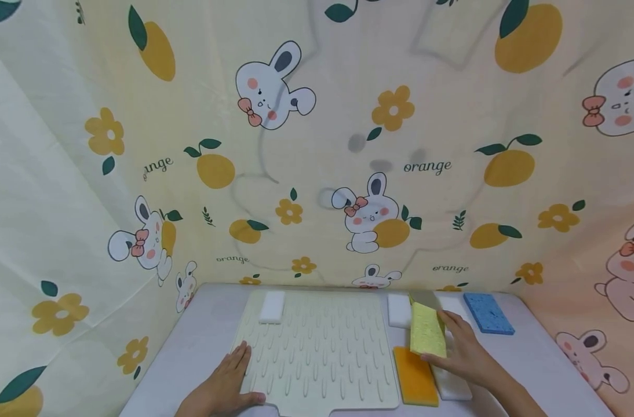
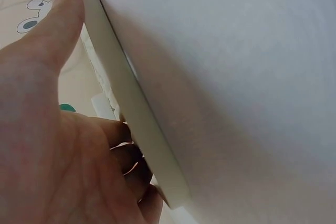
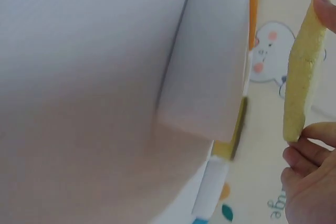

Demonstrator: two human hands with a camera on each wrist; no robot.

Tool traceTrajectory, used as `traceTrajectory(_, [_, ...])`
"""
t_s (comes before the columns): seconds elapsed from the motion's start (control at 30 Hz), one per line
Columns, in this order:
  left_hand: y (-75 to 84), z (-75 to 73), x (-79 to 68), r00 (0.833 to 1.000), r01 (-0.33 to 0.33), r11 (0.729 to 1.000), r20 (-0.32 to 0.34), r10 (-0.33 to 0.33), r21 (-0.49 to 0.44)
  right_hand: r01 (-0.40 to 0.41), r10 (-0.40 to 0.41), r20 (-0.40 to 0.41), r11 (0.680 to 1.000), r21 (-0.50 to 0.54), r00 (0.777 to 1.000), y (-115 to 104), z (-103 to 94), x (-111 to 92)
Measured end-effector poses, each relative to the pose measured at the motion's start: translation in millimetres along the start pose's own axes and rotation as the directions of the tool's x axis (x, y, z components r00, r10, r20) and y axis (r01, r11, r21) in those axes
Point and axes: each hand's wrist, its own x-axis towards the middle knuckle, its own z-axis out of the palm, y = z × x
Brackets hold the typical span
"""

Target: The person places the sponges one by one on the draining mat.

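Note:
My right hand (image 1: pixel 465 354) holds a yellow sponge (image 1: pixel 427 331) between thumb and fingers, raised and tilted above the other sponges at the right of the table. In the right wrist view the yellow sponge (image 3: pixel 303 72) appears edge-on, gripped at both ends. My left hand (image 1: pixel 224 377) rests on the left edge of a cream ridged draining board (image 1: pixel 343 347), thumb near its front corner. The left wrist view shows fingers (image 2: pixel 126 156) touching the board's rim (image 2: pixel 123 87). A white sponge (image 1: pixel 272 307) lies on the board's far left part.
Right of the board lie an orange sponge (image 1: pixel 417 379), a white sponge (image 1: pixel 455 387), another white one (image 1: pixel 399 313), an olive piece (image 1: pixel 425 299) partly hidden, and a blue sponge (image 1: pixel 488 314). A patterned cloth (image 1: pixel 317 150) hangs around the table's back and sides.

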Motion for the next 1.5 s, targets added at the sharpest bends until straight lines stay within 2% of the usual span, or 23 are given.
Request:
traceTrajectory(0.17, [0.5, -1.1, -0.7, 1.000, 0.012, 1.000, 0.001, -0.012, -0.003, -0.030, 0.029, 0.039, 0.999, 0.011, 0.999, -13, 5.9, 6])
traceTrajectory(0.4, [0.1, -0.6, 1.0, 1.000, 0.020, 0.999, 0.006, -0.020, 0.050, -0.074, 0.071, 0.061, 0.996, 0.051, 0.996, -30, 20.3, 19])
traceTrajectory(0.63, [-3.6, 3.7, 2.4, 0.999, 0.033, 0.999, 0.017, -0.034, 0.031, -0.002, 0.001, 0.025, 0.999, 0.037, 1.000, -50, 32.4, 28])
traceTrajectory(0.9, [-2.6, 2.2, 0.7, 0.999, 0.034, 0.999, 0.008, -0.034, 0.031, 0.094, -0.094, 0.008, 0.995, 0.045, 0.996, -67, 40.8, 40])
traceTrajectory(1.07, [-0.4, 0.3, 1.6, 0.999, 0.053, 0.998, 0.012, -0.053, 0.035, 0.156, -0.158, 0.014, 0.985, 0.066, 0.987, -77, 48.3, 49])
traceTrajectory(1.2, [1.9, -0.9, 1.0, 0.999, 0.047, 0.999, 0.010, -0.047, 0.024, 0.206, -0.210, 0.027, 0.973, 0.109, 0.977, -84, 52.8, 56])
traceTrajectory(1.3, [2.0, -0.3, 1.2, 0.999, 0.048, 0.998, 0.011, -0.048, 0.028, 0.236, -0.240, 0.027, 0.966, 0.102, 0.970, -90, 56.5, 61])
traceTrajectory(1.5, [0.6, 0.6, 1.4, 0.999, 0.048, 0.998, 0.006, -0.049, 0.034, 0.263, -0.267, 0.030, 0.960, 0.098, 0.963, -103, 65.9, 73])
